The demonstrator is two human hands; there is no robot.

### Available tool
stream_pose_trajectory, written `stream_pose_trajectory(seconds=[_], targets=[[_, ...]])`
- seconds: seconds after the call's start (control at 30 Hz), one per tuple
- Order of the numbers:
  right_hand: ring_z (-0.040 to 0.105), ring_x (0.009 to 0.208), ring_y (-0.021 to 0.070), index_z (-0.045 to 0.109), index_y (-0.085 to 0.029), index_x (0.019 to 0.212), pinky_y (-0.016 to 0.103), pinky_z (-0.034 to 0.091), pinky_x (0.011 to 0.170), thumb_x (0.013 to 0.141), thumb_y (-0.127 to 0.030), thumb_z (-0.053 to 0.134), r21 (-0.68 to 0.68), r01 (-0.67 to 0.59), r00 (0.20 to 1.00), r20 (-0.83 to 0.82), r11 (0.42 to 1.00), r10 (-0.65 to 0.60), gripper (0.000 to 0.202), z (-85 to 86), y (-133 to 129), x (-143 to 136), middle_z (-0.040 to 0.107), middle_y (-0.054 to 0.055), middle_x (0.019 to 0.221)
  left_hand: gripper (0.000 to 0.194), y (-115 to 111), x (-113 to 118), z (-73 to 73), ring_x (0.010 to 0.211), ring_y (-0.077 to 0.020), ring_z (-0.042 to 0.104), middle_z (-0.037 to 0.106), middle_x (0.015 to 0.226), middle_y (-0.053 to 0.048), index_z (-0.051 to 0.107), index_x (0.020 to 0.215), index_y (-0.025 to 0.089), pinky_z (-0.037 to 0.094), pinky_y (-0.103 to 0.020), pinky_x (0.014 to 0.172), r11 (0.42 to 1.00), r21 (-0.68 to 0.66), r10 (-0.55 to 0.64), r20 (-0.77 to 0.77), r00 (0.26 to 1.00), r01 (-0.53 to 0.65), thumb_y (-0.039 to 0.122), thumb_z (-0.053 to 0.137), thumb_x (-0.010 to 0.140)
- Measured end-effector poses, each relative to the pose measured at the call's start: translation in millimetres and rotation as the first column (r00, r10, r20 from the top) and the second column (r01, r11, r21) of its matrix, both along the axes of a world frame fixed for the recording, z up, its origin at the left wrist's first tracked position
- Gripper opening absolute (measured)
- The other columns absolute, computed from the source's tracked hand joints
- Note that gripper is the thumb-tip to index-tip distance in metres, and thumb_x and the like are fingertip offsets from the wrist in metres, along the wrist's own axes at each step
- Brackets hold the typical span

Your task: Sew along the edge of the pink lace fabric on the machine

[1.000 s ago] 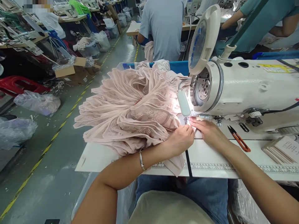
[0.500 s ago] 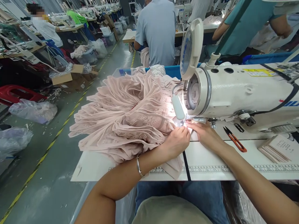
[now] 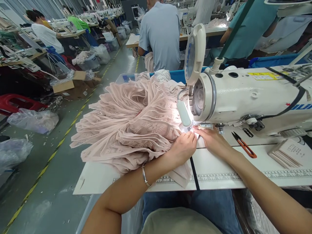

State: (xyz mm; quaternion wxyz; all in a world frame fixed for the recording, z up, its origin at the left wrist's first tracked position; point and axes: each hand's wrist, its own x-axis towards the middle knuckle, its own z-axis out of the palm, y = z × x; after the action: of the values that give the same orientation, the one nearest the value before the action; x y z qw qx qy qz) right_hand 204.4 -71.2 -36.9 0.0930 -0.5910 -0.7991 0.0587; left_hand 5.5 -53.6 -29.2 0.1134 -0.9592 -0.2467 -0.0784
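A large gathered heap of pale pink fabric (image 3: 126,120) with lace bands lies on the white table, left of the sewing machine (image 3: 239,91). My left hand (image 3: 184,146) is closed on the fabric's edge just in front of the needle area, its fingers pinched together. Beside it, my right hand (image 3: 212,138) reaches to the presser foot with fingers stretched out, lying flat on the cloth at the needle. A lamp lights that spot, and the needle itself is hard to make out behind the pale green guard (image 3: 183,113).
Orange-handled thread snips (image 3: 244,145) and a stack of cards (image 3: 289,152) lie right of my hands. A ruler strip (image 3: 219,177) runs along the table's front edge. One person (image 3: 159,35) sits ahead; cardboard boxes (image 3: 73,83) stand on the floor to the left.
The view has shifted slightly. Both hands stay at the needle area in almost the same pose, and the fabric heap looks nearly unchanged.
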Motion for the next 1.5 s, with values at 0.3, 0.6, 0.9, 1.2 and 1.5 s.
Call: stream_pose_trajectory(seconds=[0.3, 0.6, 0.9, 1.2, 1.5], targets=[[0.068, 0.111, 0.0255, 0.063, -0.024, 0.14, 0.044, 0.052, 0.1, 0.088, -0.007, 0.036, -0.001, 0.016, 0.998, 0.066, 1.0, -0.015, 0.061, -2.2, 3.1, -1.1, 0.071, 0.01, 0.131, 0.027, 3.0, 0.0, 1.2, 0.109, -0.0222, 0.065, 0.068, 0.119, -0.016, 0.061, 0.12, 0.006, 0.052, -0.034, 0.092, 1.0, -0.026, 0.017, 0.002, 1.0, -0.017, 0.005, 0.041, 0.102], [0.07, 0.091, 0.0241, 0.063, -0.028, 0.139, 0.039, 0.055, 0.086, 0.088, -0.009, 0.039, 0.113, -0.023, 1.0, 0.017, 0.993, 0.021, 0.06, -6.6, 6.4, 0.1, 0.077, 0.009, 0.112, 0.029, 1.5, -0.6, 0.7, 0.103, -0.0224, 0.064, 0.067, 0.114, -0.016, 0.058, 0.124, 0.006, 0.048, -0.035, 0.092, 1.0, -0.004, 0.029, 0.028, 0.999, -0.029, 0.005, 0.038, 0.103], [0.069, 0.095, 0.0211, 0.075, -0.025, 0.112, 0.031, 0.055, 0.072, 0.09, -0.006, 0.04, 0.224, -0.062, 0.998, 0.017, 0.973, 0.06, 0.045, -3.2, -6.3, 1.9, 0.076, 0.006, 0.11, 0.022, 29.8, -33.0, 15.1, 0.097, -0.0219, 0.061, 0.068, 0.1, -0.008, 0.061, 0.098, 0.014, 0.042, -0.037, 0.1, 0.997, -0.075, 0.01, -0.028, 1.0, -0.012, 0.002, 0.043, 0.099], [0.068, 0.106, 0.023, 0.074, -0.026, 0.119, 0.037, 0.058, 0.087, 0.09, -0.005, 0.041, 0.259, -0.086, 0.994, -0.043, 0.962, 0.101, 0.049, -7.9, -6.9, 2.2, 0.075, 0.007, 0.107, 0.023, 33.0, -32.0, 10.9, 0.103, -0.0239, 0.058, 0.064, 0.105, -0.011, 0.065, 0.096, 0.014, 0.043, -0.037, 0.093, 0.999, -0.021, -0.028, 0.068, 0.997, 0.03, 0.011, 0.043, 0.104], [0.071, 0.106, 0.0224, 0.077, -0.026, 0.114, 0.039, 0.059, 0.091, 0.094, -0.012, 0.04, 0.293, -0.002, 0.988, -0.149, 0.956, 0.048, 0.044, -5.5, -9.2, 2.9, 0.078, 0.004, 0.109, 0.034, 27.0, -34.2, 13.1, 0.097, -0.0223, 0.053, 0.056, 0.1, -0.008, 0.056, 0.135, 0.017, 0.043, -0.031, 0.08, 0.988, -0.145, 0.049, 0.029, 0.998, -0.045, 0.011, 0.04, 0.105]])
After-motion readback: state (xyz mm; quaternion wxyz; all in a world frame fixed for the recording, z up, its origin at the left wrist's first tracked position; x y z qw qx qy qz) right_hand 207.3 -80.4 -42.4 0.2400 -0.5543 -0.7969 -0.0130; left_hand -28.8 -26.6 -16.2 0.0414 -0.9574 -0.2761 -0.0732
